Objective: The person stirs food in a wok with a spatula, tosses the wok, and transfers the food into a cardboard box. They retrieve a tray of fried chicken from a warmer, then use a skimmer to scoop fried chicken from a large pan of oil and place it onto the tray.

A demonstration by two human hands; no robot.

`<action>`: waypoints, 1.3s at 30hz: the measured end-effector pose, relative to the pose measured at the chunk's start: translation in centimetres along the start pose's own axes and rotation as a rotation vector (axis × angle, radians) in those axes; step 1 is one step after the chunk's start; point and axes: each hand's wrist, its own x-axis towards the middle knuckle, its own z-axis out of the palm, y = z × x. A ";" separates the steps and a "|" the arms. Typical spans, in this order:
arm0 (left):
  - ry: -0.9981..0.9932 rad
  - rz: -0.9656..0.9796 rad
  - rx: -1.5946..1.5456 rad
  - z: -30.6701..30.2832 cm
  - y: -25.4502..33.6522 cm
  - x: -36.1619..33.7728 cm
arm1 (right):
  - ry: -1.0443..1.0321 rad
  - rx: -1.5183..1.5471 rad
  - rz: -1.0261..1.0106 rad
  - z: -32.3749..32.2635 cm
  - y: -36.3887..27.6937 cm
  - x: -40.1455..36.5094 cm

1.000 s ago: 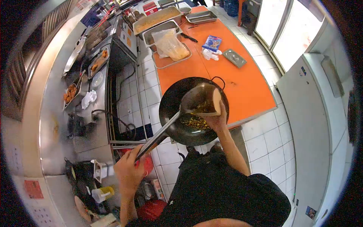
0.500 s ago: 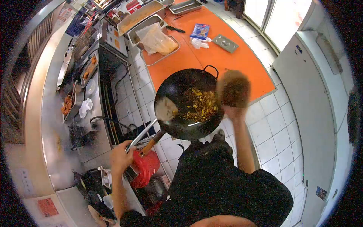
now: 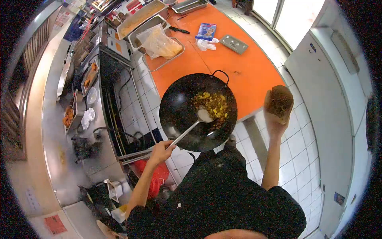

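A black wok (image 3: 175, 99) rests at the near edge of the orange tabletop, its loop handle pointing away from me. Yellow and brown chopped food (image 3: 217, 104) lies in its right half. My left hand (image 3: 160, 152) is closed around the handle of a metal ladle (image 3: 205, 115), whose bowl sits in the food. The wok's wooden handle is hidden. Out to the right of the wok, my right hand (image 3: 277, 125) grips a brown paper takeaway box (image 3: 279, 101) from below. The box looks open at the top, with a dark inside; its contents cannot be made out.
On the orange table (image 3: 238, 67) are a plastic bag (image 3: 161, 43) over metal trays, a black-handled knife (image 3: 180, 30), a blue packet (image 3: 206, 31), white gloves (image 3: 207, 44) and a steel lid (image 3: 234, 44). A steel counter (image 3: 91, 131) with food trays runs along the left.
The ladle's bowl has moved from the wok's left side into the food on the right. My right hand has swung away from the wok's rim to the right, with the box.
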 end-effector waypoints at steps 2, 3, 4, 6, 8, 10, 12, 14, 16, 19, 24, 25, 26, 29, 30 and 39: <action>0.037 0.014 -0.079 2.5 -0.7 0.4 | -0.052 -0.006 0.025 0.0 0.3 0.0; 0.128 0.112 -0.082 3.9 -1.9 0.9 | 0.044 -0.234 0.020 1.0 0.7 0.0; 0.219 0.210 -0.078 4.7 -2.5 1.1 | 0.140 -0.461 0.009 2.4 1.4 -0.2; 0.188 0.133 -0.144 4.3 -1.3 0.3 | 0.126 -0.605 0.031 4.0 2.1 -0.2; 0.162 0.026 -0.164 4.6 -1.4 -0.1 | 0.124 -0.336 0.160 4.9 2.6 0.1; 0.196 0.030 -0.164 5.2 -1.9 -0.9 | 0.117 -0.504 0.052 5.4 3.5 0.1; 0.222 0.043 -0.151 5.5 -2.5 -1.8 | 0.065 -0.306 0.184 5.0 3.4 0.3; 0.160 -0.008 -0.361 5.9 -2.9 -3.2 | 0.044 -0.202 0.175 4.3 4.3 0.6; 0.214 0.043 -0.458 7.3 -4.3 -4.1 | -0.037 -0.073 0.224 3.2 4.9 0.7; 0.273 0.104 -0.407 6.8 -4.3 -6.1 | -0.150 -0.293 0.186 1.1 6.1 0.8; 0.391 0.086 -0.494 4.5 -3.3 -9.5 | -0.005 -0.184 0.370 1.4 8.1 -0.4; 0.461 0.105 -0.485 3.8 -2.3 -10.3 | -0.013 -0.203 0.387 1.7 8.6 -0.7; 0.464 0.102 -0.485 2.3 -0.4 -11.6 | -0.015 -0.202 0.391 1.4 9.2 -0.7; 0.587 0.221 -0.242 -1.0 3.1 -13.6 | 0.016 -0.167 0.473 0.2 11.9 -0.1; 0.594 0.224 -0.243 -1.6 3.9 -14.1 | 0.008 -0.167 0.473 0.4 12.4 -0.3; 0.749 0.211 0.299 -4.9 9.8 -18.1 | -0.205 0.040 0.639 4.1 15.1 -1.6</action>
